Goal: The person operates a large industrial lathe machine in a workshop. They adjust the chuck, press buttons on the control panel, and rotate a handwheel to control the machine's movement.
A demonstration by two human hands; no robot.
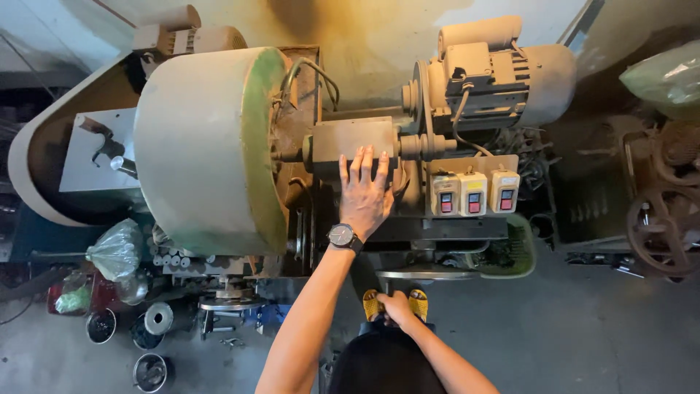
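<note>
My left hand (364, 197), with a dark wristwatch (341, 235) on its wrist, lies flat with fingers spread against a dusty rectangular housing (339, 138) in the middle of a large machine. To its left is a big round drum cover (204, 146), grey with a green rim. An electric motor (510, 80) is on the right above the housing. My right hand (397, 306) is lower down, fingers curled closed over my dark-trousered knee, just above my yellow sandals (418, 300). I see nothing in it.
Three switch boxes (474, 193) with red buttons sit right of my left hand. A green basket (521, 255) stands beneath them. A plastic bag (117, 252) and metal cans (149, 372) crowd the floor at the left. A rusty spoked wheel (660, 226) stands at the right.
</note>
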